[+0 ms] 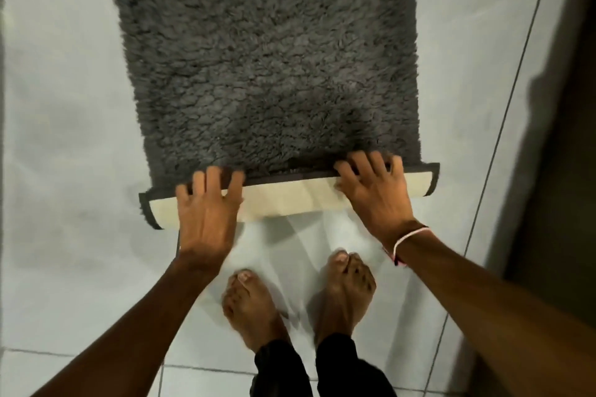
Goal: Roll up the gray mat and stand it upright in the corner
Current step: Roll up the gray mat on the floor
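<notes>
A shaggy gray mat (267, 58) lies flat on the white tiled floor and runs away from me past the top of the view. Its near edge is turned over into a short roll, so the cream underside (283, 200) with dark binding faces up. My left hand (206, 213) presses on the left part of that roll, fingers spread over the fold onto the pile. My right hand (374, 193) grips the right part the same way; a pale band circles its wrist.
My bare feet (300, 303) stand on the white tiles (64, 138) just behind the rolled edge. A dark wall or door (554, 155) runs along the right side. Tile floor shows on both sides of the mat.
</notes>
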Demonstrator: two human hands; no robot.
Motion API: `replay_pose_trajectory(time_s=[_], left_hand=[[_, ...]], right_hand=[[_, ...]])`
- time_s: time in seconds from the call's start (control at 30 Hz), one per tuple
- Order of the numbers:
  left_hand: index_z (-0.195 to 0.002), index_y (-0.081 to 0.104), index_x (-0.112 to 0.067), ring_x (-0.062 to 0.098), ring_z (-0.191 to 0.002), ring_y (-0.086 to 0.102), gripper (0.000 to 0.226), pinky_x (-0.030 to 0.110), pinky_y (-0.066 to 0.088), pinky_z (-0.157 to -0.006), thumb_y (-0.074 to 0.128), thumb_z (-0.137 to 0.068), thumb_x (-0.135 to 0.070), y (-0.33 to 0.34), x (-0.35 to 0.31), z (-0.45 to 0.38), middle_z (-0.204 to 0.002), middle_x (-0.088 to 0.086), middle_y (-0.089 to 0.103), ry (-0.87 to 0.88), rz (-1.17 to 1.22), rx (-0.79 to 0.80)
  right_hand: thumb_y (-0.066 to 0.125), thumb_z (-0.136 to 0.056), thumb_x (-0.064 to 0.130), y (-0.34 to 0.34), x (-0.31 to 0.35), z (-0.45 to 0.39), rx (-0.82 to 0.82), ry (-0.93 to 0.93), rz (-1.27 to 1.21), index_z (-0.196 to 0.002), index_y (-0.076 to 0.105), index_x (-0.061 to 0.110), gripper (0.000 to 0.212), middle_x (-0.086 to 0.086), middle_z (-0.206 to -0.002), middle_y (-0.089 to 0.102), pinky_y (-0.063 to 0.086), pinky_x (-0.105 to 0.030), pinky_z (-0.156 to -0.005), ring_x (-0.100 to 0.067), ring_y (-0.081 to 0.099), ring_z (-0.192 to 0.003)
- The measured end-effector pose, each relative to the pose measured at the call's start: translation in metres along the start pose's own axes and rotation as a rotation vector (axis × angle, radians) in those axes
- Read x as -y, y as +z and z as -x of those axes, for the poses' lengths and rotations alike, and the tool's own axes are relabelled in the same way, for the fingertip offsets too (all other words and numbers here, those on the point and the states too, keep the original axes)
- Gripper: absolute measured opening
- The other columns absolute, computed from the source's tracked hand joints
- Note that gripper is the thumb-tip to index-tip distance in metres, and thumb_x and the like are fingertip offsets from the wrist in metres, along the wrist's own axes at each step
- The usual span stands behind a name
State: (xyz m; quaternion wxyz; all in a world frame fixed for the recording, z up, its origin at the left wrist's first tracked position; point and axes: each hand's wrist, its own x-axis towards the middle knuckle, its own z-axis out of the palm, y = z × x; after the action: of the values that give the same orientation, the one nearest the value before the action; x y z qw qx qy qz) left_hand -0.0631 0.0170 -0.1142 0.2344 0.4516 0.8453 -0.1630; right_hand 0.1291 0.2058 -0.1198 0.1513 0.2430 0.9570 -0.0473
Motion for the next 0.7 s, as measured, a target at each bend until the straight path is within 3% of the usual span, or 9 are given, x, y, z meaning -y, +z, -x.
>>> replay_pose_trajectory(time_s=[0.1,0.17,0.2,0.27,0.33,0.43,0.57,0.63,0.7], left_hand=[[-0.111,0.069,-0.007,0.041,-0.096,0.063,0.040,0.048,0.054,-0.077,0.083,-0.073,-0.013,0.012,0.000,0.002,-0.110,0.022,0.066,0.094,-0.029,0.006],[-0.112,0.070,-0.003,0.041,-0.097,0.068,0.036,0.048,0.059,-0.077,0.069,-0.088,-0.030,0.026,-0.001,0.009,-0.111,0.023,0.069,0.119,0.014,0.006],[-0.115,0.070,-0.001,0.042,-0.099,0.069,0.046,0.048,0.059,-0.079,0.066,-0.090,-0.039,0.034,0.000,0.015,-0.114,0.024,0.070,0.150,0.012,0.022],[-0.123,0.067,0.003,0.045,-0.103,0.068,0.060,0.050,0.060,-0.083,0.080,-0.079,-0.036,0.050,0.004,0.021,-0.121,0.027,0.069,0.210,-0.050,0.010],[-0.128,0.060,0.002,0.045,-0.102,0.067,0.071,0.048,0.061,-0.076,0.089,-0.066,-0.016,0.056,0.006,0.019,-0.123,0.027,0.067,0.222,-0.075,-0.013],[-0.127,0.045,-0.006,0.042,-0.095,0.065,0.076,0.043,0.060,-0.061,0.081,-0.060,-0.002,0.054,0.005,0.010,-0.120,0.025,0.065,0.176,-0.012,-0.008],[-0.126,0.049,-0.005,0.044,-0.091,0.070,0.073,0.040,0.056,-0.046,0.079,-0.059,0.001,0.050,0.005,0.036,-0.112,0.027,0.069,0.144,0.032,0.066],[-0.126,0.060,-0.005,0.043,-0.093,0.070,0.070,0.044,0.059,-0.051,0.084,-0.061,0.002,0.050,0.005,0.053,-0.113,0.023,0.070,0.152,0.084,0.218],[-0.139,0.058,-0.012,0.039,-0.113,0.064,0.061,0.047,0.060,-0.077,0.075,-0.080,-0.008,0.047,0.014,0.059,-0.131,0.016,0.064,0.161,0.148,0.294]], right_hand=[[0.082,-0.077,0.012,0.009,0.002,-0.012,0.083,-0.048,0.042,-0.105,0.072,0.011,0.029,-0.012,-0.101,0.070,0.051,-0.047,-0.081,-0.036,0.065,-0.093],[0.083,-0.081,0.025,0.021,0.006,-0.003,0.070,-0.049,-0.013,-0.092,0.073,0.011,0.019,-0.010,-0.088,0.071,0.053,-0.044,-0.076,-0.034,0.067,-0.084],[0.078,-0.086,0.037,0.027,0.007,0.003,0.056,-0.037,-0.058,-0.089,0.073,0.011,0.027,-0.010,-0.086,0.071,0.054,-0.044,-0.074,-0.034,0.066,-0.082],[0.073,-0.085,0.053,0.038,0.004,0.015,0.088,-0.042,-0.069,-0.100,0.071,0.009,0.047,-0.013,-0.098,0.071,0.054,-0.046,-0.080,-0.035,0.066,-0.089],[0.084,-0.078,0.037,0.046,0.000,0.020,0.087,-0.072,-0.031,-0.115,0.067,0.005,0.052,-0.019,-0.111,0.068,0.054,-0.048,-0.087,-0.040,0.064,-0.096],[0.082,-0.076,0.003,0.050,0.005,0.017,0.024,-0.019,-0.069,-0.119,0.066,0.001,0.046,-0.025,-0.111,0.067,0.056,-0.051,-0.086,-0.044,0.064,-0.093],[0.091,-0.063,0.002,0.035,0.022,0.045,0.108,0.020,-0.144,-0.118,0.069,-0.001,0.060,-0.026,-0.114,0.071,0.060,-0.054,-0.089,-0.047,0.069,-0.099],[0.093,-0.053,0.005,0.031,0.032,0.066,0.224,-0.010,-0.193,-0.115,0.072,0.000,0.066,-0.025,-0.114,0.073,0.060,-0.055,-0.091,-0.047,0.071,-0.100],[0.084,-0.065,0.011,0.020,0.039,0.074,0.374,-0.005,-0.268,-0.121,0.070,0.005,0.058,-0.020,-0.120,0.071,0.055,-0.050,-0.099,-0.044,0.068,-0.108]])
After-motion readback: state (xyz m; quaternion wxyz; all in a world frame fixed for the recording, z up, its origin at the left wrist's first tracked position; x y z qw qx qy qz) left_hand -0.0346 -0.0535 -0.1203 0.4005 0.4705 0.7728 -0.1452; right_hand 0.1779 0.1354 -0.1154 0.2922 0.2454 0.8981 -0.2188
